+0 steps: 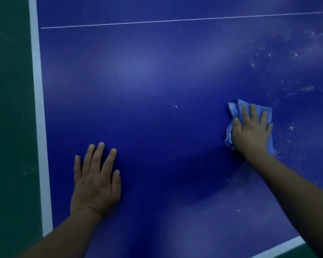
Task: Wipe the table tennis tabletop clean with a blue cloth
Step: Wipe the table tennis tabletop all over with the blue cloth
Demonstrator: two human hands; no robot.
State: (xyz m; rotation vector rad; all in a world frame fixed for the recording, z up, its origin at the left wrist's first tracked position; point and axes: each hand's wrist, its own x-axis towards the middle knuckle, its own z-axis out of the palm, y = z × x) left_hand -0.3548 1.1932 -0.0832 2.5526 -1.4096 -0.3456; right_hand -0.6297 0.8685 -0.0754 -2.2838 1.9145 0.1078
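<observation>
The blue table tennis tabletop (157, 81) fills most of the head view. A crumpled light-blue cloth (233, 110) lies on it at the right. My right hand (252, 131) presses flat on the cloth with straight, spread fingers, covering its middle. My left hand (95, 181) rests flat on the bare tabletop at the lower left, fingers straight, holding nothing. White specks and dust (295, 56) are scattered over the right part of the tabletop, beyond and beside the cloth. A few specks (174, 106) lie near the middle.
A white edge line (38, 101) runs down the table's left side, with green floor (9, 108) beyond it. A thin white centre line (175, 20) crosses the far part. Another white edge line (280, 247) shows at the lower right corner.
</observation>
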